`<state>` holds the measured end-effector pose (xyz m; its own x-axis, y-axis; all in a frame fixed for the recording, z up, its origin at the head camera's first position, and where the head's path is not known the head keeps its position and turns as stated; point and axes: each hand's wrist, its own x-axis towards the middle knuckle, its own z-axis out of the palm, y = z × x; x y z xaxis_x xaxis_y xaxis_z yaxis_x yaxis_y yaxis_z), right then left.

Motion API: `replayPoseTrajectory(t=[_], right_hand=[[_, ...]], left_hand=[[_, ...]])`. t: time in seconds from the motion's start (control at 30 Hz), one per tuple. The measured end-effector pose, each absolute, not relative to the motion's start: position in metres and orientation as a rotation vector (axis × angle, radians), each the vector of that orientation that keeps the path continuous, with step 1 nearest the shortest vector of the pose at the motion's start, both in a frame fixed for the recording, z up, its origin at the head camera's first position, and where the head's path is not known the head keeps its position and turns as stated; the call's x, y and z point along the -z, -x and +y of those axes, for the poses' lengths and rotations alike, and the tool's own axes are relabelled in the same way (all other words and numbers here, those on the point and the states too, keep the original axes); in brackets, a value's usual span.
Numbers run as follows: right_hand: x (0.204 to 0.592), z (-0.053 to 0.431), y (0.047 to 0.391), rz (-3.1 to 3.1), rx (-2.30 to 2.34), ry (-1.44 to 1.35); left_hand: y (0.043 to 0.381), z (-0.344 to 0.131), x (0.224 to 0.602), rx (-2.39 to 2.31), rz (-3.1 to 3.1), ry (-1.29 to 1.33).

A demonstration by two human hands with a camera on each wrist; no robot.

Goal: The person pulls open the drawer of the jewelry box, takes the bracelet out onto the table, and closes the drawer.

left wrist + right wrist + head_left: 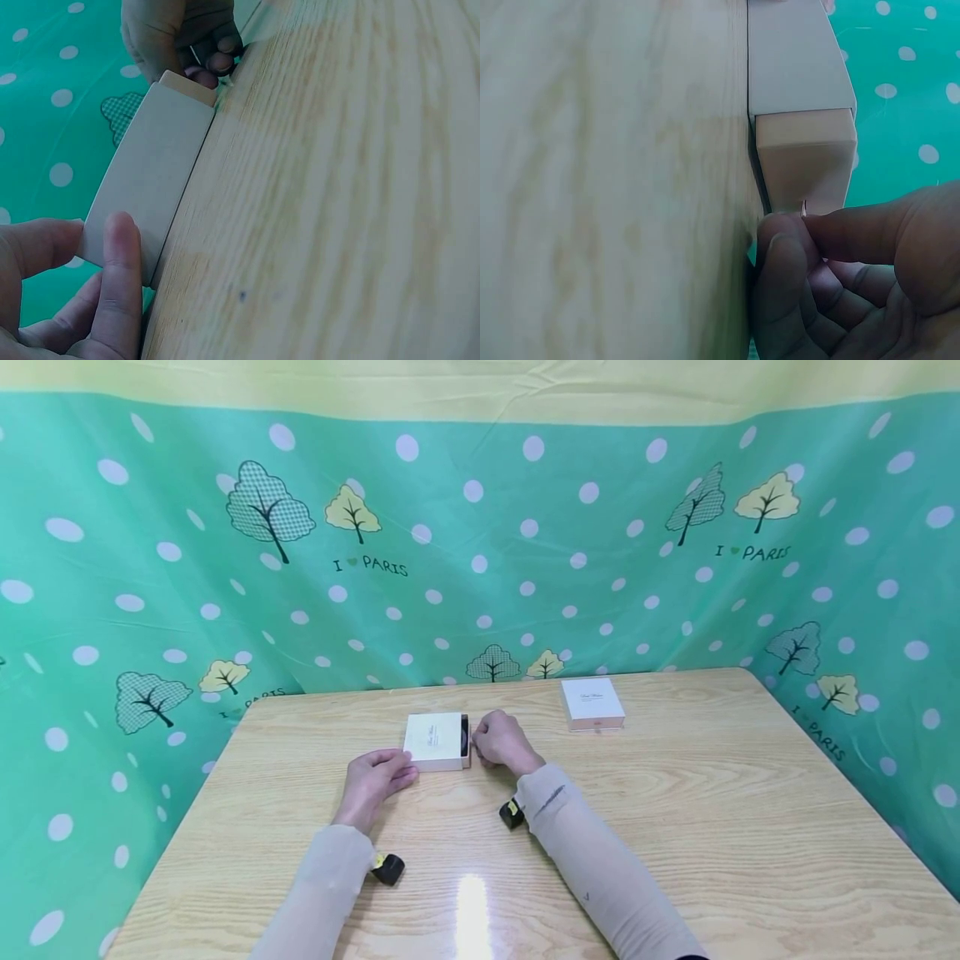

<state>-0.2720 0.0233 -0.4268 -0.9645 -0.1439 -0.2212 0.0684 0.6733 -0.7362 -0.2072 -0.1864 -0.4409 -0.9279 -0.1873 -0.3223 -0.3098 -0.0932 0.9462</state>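
While the left hand [372, 783] steadies it, the right hand [501, 742] pinches the matte cardboard box [437, 741].

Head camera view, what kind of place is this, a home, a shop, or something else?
Probably a staged recording corner, not a lived-in room: a wooden table walled in by a green printed cloth, bearing only two small white boxes, one between the hands, one apart.
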Motion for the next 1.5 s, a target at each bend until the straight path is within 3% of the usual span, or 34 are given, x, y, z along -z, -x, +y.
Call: replayPoseTrajectory(t=[1.5], right_hand=[[0.424, 0.037, 0.272, 2.566, 1.208, 0.005]], left_hand=[[0.207, -0.187, 0.442, -2.182, 2.057, 0.566]])
